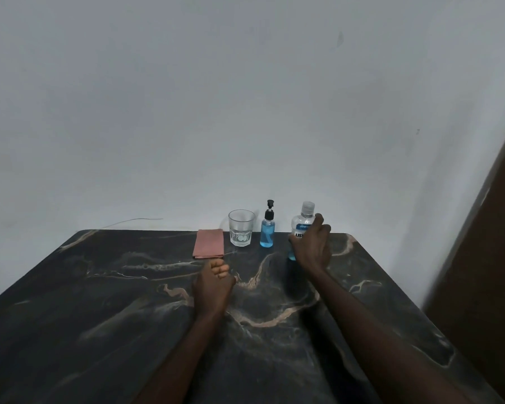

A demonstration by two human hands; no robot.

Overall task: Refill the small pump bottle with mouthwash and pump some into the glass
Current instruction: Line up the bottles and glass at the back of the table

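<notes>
Dark marble table (123,316), right hand (312,247) gripping mouthwash bottle (301,226) labelled "LIS…", left hand (213,287) fisted, empty

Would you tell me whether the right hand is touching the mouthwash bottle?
Touching. The head view shows the right hand wrapped round the mouthwash bottle, thumb on its left side.

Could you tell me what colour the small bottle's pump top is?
Black; the pump top shows clearly in the head view.
</notes>
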